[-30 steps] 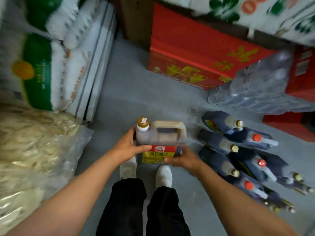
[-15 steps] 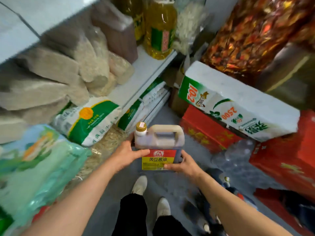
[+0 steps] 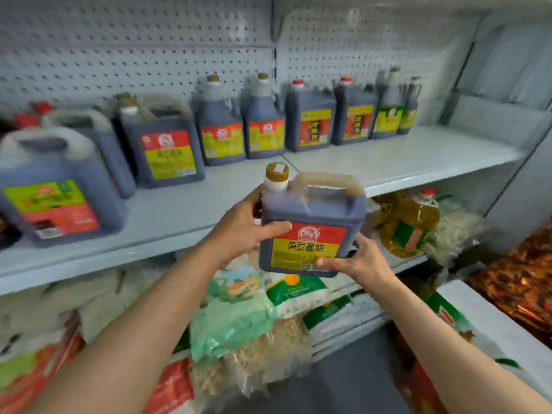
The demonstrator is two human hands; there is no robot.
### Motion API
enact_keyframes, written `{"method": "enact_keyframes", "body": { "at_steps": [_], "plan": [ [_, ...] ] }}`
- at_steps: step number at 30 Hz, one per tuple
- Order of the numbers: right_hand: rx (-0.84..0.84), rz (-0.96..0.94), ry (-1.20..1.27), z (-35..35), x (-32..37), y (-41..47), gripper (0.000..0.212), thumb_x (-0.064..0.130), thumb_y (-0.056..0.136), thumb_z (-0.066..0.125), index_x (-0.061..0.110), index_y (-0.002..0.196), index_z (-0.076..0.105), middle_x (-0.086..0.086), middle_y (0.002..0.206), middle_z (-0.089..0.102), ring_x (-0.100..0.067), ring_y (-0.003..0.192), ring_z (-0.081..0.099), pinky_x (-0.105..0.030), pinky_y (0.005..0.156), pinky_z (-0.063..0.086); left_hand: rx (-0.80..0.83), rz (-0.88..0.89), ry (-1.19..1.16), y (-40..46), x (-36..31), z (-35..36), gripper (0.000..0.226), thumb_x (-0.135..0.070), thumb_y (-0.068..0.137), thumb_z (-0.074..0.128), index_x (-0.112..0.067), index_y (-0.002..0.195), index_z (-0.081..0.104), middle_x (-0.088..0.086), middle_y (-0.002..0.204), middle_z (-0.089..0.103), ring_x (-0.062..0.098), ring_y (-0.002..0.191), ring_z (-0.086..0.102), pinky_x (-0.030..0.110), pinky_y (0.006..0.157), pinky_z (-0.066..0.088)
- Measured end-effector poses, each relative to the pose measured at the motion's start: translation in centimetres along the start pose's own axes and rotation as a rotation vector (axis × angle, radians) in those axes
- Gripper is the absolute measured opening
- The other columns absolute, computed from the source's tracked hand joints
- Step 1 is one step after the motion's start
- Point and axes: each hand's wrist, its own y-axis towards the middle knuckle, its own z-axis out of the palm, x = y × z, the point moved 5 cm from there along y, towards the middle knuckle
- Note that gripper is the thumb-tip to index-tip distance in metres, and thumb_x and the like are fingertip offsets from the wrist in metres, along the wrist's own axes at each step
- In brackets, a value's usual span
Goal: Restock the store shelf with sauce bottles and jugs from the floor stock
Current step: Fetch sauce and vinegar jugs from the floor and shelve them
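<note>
I hold a dark soy sauce jug point(image 3: 310, 216) with a gold cap and a red-and-yellow label upright in front of the grey shelf point(image 3: 403, 162). My left hand point(image 3: 239, 231) grips its left side near the neck. My right hand point(image 3: 358, 261) supports its lower right corner from below. The jug hangs just in front of the shelf's front edge, at shelf height. Along the back of the shelf stands a row of several similar jugs point(image 3: 167, 147), with more at the far left point(image 3: 50, 189).
The right half of the shelf board is bare. Below it sit a yellow oil bottle point(image 3: 409, 225), bagged rice and noodles point(image 3: 248, 324). A white sack point(image 3: 478, 324) and red packaging point(image 3: 519, 279) lie at the right. A pegboard wall point(image 3: 134, 55) backs the shelf.
The view swung up from the floor stock to the shelf. Both hands lifted the jug from knee height to the level of the shelf edge, grip unchanged.
</note>
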Motion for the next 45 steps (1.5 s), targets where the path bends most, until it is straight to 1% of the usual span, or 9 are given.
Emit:
{"method": "enact_keyframes", "body": {
  "at_steps": [5, 7, 12, 16, 21, 26, 33, 37, 45],
  "plan": [
    [0.056, -0.110, -0.008, 6.3, 7.5, 4.0, 0.055, 0.041, 0.050, 0.099, 0.028, 0.098, 0.074, 0.008, 0.094, 0.076, -0.009, 0.087, 0.072, -0.032, 0.076, 0.056, -0.149, 0.042, 0.027, -1.3, -2.1, -9.4, 0.056, -0.023, 0.076, 0.085, -0.037, 0.122, 0.056, -0.011, 0.115, 0.069, 0.003, 0.104, 0.065, 0.028, 0.093, 0.053],
    [0.131, -0.126, 0.003, 9.2, 9.5, 5.0, 0.045, 0.031, 0.057, 0.098, 0.028, 0.096, 0.075, 0.008, 0.091, 0.076, -0.006, 0.083, 0.071, -0.027, 0.074, 0.055, -0.195, 0.004, -0.010, -1.8, -1.0, -12.3, 0.054, -0.020, 0.078, 0.083, -0.042, 0.119, 0.055, -0.016, 0.112, 0.069, -0.003, 0.100, 0.065, 0.030, 0.093, 0.054],
    [0.279, -0.120, 0.023, 15.9, 11.6, 7.2, 0.037, 0.014, 0.063, 0.094, 0.024, 0.093, 0.075, 0.013, 0.085, 0.076, 0.001, 0.081, 0.069, -0.016, 0.073, 0.053, -0.285, -0.105, -0.049, -2.7, 2.6, -18.1, 0.060, -0.032, 0.072, 0.087, -0.044, 0.123, 0.056, -0.011, 0.117, 0.071, 0.014, 0.110, 0.066, 0.046, 0.099, 0.053],
    [0.321, -0.091, 0.013, 19.1, 12.4, 9.6, 0.035, 0.010, 0.067, 0.092, 0.027, 0.091, 0.072, 0.014, 0.085, 0.073, 0.007, 0.075, 0.067, -0.007, 0.065, 0.048, -0.319, -0.120, -0.065, -2.0, 4.5, -20.5, 0.056, -0.028, 0.077, 0.084, -0.040, 0.123, 0.053, -0.011, 0.115, 0.069, 0.012, 0.110, 0.064, 0.040, 0.098, 0.052],
    [0.372, -0.078, -0.033, 20.9, 12.9, 12.7, 0.036, 0.013, 0.072, 0.090, 0.018, 0.104, 0.074, 0.007, 0.096, 0.075, 0.000, 0.087, 0.069, -0.010, 0.072, 0.051, -0.373, -0.083, -0.126, 0.0, 6.1, -22.1, 0.051, -0.019, 0.083, 0.079, -0.040, 0.121, 0.052, -0.010, 0.115, 0.068, 0.011, 0.108, 0.065, 0.037, 0.095, 0.053],
    [0.376, -0.057, -0.088, 22.2, 12.6, 15.9, 0.049, 0.021, 0.073, 0.090, 0.015, 0.118, 0.071, -0.001, 0.112, 0.075, -0.018, 0.109, 0.068, -0.036, 0.099, 0.054, -0.463, -0.045, -0.082, 2.7, 7.5, -23.1, 0.066, -0.019, 0.083, 0.078, -0.031, 0.140, 0.048, -0.007, 0.123, 0.067, 0.012, 0.110, 0.064, 0.039, 0.097, 0.052],
    [0.337, -0.039, -0.105, 24.1, 12.6, 19.0, 0.055, 0.020, 0.074, 0.090, 0.011, 0.124, 0.067, -0.004, 0.117, 0.073, -0.025, 0.114, 0.066, -0.042, 0.101, 0.053, -0.529, -0.061, -0.041, 5.2, 8.8, -24.5, 0.073, -0.021, 0.086, 0.075, -0.029, 0.148, 0.038, -0.003, 0.133, 0.062, 0.016, 0.118, 0.060, 0.040, 0.102, 0.048],
    [0.360, -0.022, -0.125, 24.9, 12.7, 19.8, 0.075, 0.044, 0.057, 0.094, 0.019, 0.123, 0.067, 0.001, 0.116, 0.074, -0.021, 0.112, 0.068, -0.045, 0.101, 0.053, -0.565, -0.079, -0.017, 6.0, 9.5, -24.8, 0.073, -0.024, 0.089, 0.071, -0.027, 0.150, 0.032, 0.001, 0.137, 0.059, 0.021, 0.121, 0.057, 0.040, 0.103, 0.047],
    [0.343, -0.028, -0.120, 25.1, 12.2, 19.7, 0.078, 0.049, 0.056, 0.092, 0.021, 0.125, 0.066, 0.003, 0.116, 0.074, -0.021, 0.112, 0.067, -0.045, 0.101, 0.053, -0.611, -0.124, 0.053, 6.1, 10.7, -24.4, 0.092, -0.065, 0.070, 0.056, -0.042, 0.150, 0.017, 0.001, 0.144, 0.052, 0.029, 0.130, 0.052, 0.055, 0.105, 0.043]
  ]
}}
